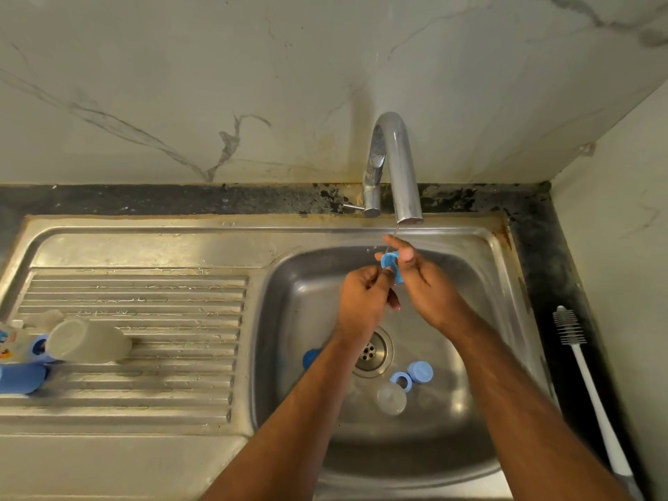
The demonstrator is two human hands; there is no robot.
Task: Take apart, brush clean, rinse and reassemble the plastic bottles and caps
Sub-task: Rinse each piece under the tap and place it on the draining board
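Blue cap ring (pixel 392 266) under tap (pixel 397 168), opening facing left; right hand (pixel 430 287) pinching it, left hand (pixel 365 301) curled against it.

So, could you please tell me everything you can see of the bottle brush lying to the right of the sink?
The bottle brush lies flat on the dark counter strip between the sink rim and the right wall. It has a long white handle, seemingly plastic, which turns grey near the frame's bottom edge. Its far end carries a cylindrical head of grey-white bristles with a small rounded white tip. The head points away from the person. Neither hand touches it.
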